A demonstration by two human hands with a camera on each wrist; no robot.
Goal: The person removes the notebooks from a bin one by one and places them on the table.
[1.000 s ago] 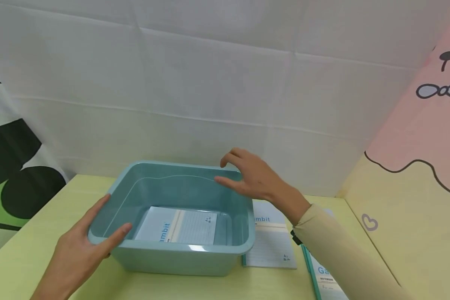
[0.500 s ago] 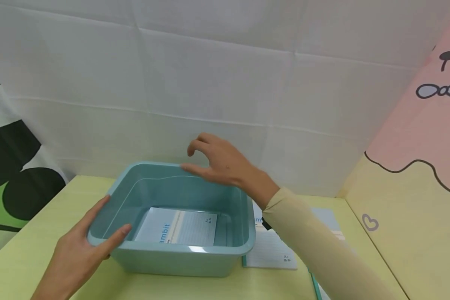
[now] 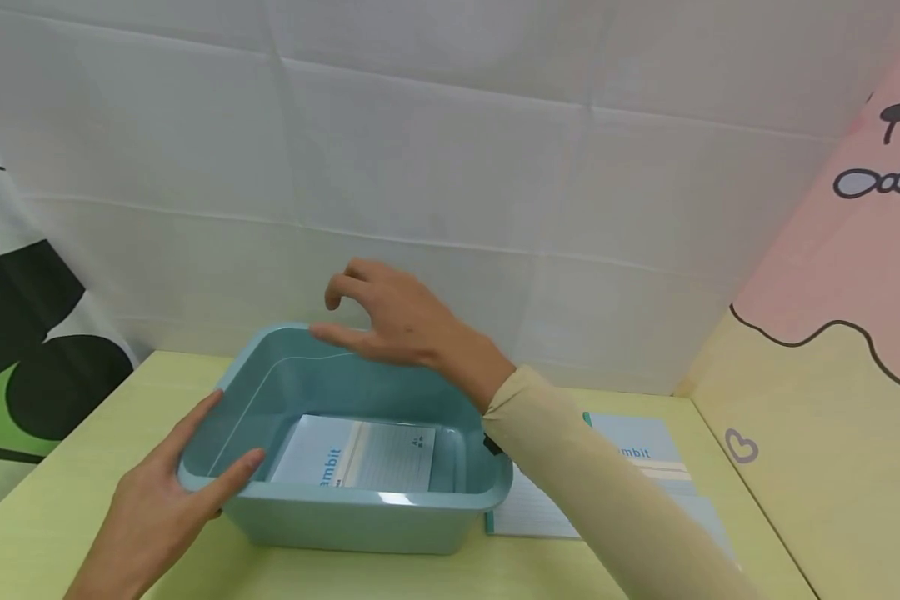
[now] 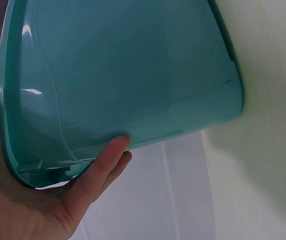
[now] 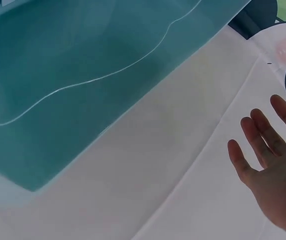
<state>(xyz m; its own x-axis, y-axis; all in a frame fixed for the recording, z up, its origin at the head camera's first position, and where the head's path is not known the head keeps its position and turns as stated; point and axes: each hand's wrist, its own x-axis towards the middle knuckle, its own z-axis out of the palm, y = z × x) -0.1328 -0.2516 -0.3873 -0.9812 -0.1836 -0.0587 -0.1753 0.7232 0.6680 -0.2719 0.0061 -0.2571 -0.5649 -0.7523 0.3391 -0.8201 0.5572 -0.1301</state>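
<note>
A blue-green plastic basin [image 3: 367,521] stands on the yellow table, its outer wall [image 4: 133,65] filling much of the left wrist view. My left hand [image 3: 153,496] grips the rim at the near left corner, thumb over the edge and fingers along the outside. Inside on the bottom lies a pale blue notebook [image 3: 393,457] marked "Gambit", partly hidden by the front wall. Over the basin's far rim hovers my right hand [image 3: 397,321], holding nothing. In the right wrist view its fingers [image 5: 256,135] are spread, apart from the basin.
To the right of the basin lies another notebook [image 3: 528,508], partly behind the right sleeve [image 3: 570,467]. Further right is one more notebook [image 3: 641,433], also overlapped by the sleeve. A white cloth [image 3: 435,167] hangs behind the table, and a printed panel [image 3: 817,400] borders the right side.
My right hand has moved left along the basin's far rim and slightly up, uncovering more of the far-right notebook. The left hand and basin have stayed in place.
</note>
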